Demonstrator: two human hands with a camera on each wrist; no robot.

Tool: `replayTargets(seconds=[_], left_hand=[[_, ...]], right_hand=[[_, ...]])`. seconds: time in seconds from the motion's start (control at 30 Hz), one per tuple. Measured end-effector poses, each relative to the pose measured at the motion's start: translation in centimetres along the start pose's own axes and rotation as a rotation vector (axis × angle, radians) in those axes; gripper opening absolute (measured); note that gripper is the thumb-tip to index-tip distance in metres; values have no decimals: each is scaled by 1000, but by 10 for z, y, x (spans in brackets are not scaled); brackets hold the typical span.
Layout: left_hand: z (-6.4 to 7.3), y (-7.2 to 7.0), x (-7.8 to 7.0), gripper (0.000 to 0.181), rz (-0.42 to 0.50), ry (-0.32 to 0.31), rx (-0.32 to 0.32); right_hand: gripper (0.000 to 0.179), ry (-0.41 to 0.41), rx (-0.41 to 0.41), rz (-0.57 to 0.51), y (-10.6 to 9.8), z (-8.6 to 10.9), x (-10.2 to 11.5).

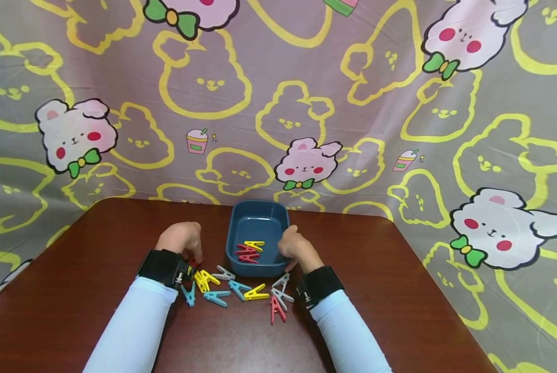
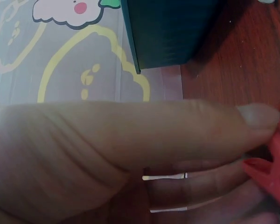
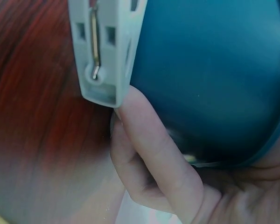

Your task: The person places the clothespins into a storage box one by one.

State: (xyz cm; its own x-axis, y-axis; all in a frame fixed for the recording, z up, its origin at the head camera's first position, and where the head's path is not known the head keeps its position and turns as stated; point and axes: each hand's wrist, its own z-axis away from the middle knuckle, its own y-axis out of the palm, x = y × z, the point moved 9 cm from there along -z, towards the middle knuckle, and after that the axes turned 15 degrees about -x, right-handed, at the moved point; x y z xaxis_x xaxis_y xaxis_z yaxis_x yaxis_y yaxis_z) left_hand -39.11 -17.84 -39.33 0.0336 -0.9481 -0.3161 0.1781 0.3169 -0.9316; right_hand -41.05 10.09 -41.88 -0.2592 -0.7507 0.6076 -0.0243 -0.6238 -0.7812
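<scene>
Red plastic clothespin (image 2: 276,176) left of blue rectangular plastic bin (image 1: 259,225), pinched in left grip (image 1: 185,239), fingers nearly closed; right grip (image 1: 299,247) at bin's right wall, hold unclear. Firm pinch, steady wrist advisable.

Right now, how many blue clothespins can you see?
3, all on the table: the leftmost clothespin nearest the left hand, the middle one, and the rightmost beside a yellow clothespin. Others may be hidden under the left hand.
</scene>
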Motion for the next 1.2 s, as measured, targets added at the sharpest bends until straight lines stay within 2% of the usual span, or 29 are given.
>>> replayTargets(seconds=[0.2,0.37,0.63,0.83,1.0,1.2], left_hand=[[-4,0,-8,22,29,76,-45],[-10,-1,-14,26,54,125,-107],[-10,2,-10,31,-47,79,-102],[-10,2,-14,13,-84,128,-116],[-11,2,-14,11,-90,134,-113],[-12,-3,-15,14,-69,137,-146]], right_hand=[[72,2,0,1,0,1,1],[72,9,1,-10,1,0,-1],[71,6,-1,-1,0,0,0],[71,2,-2,-4,-1,0,1],[70,-2,-5,0,0,-1,1],[70,-3,-3,9,0,-2,0]])
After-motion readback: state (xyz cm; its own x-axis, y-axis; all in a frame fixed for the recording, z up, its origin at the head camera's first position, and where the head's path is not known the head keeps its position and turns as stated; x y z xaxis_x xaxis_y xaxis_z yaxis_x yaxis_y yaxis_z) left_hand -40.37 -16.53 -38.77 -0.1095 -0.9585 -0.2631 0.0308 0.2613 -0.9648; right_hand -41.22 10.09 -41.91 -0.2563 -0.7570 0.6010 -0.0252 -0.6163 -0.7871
